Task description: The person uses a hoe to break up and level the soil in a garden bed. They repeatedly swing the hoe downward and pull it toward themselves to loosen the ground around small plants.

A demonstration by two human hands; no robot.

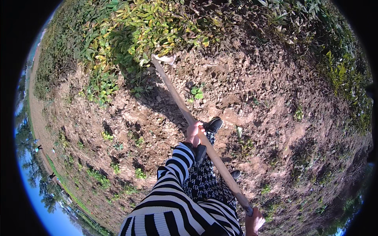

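My left hand (195,132) is closed around the middle of a long-handled hoe (177,98), near the toe of a dark shoe (215,124). At the butt end of the wooden handle, lower right, my right hand (254,221) grips; its fingers are partly hidden. The pale, bright hoe blade (166,59) lies at the far end, at the edge of yellow-green leafy plants (147,26). Whether it touches the soil cannot be told. A dark object (200,155) is beside my left wrist.
Dry leaves and clods cover the brown soil (260,85). A small green plant (197,92) grows right of the handle, with scattered seedlings (140,173) at lower left. Another dark shoe (235,174) shows beside the handle. Dense foliage (342,70) lines the right; trees stand far left.
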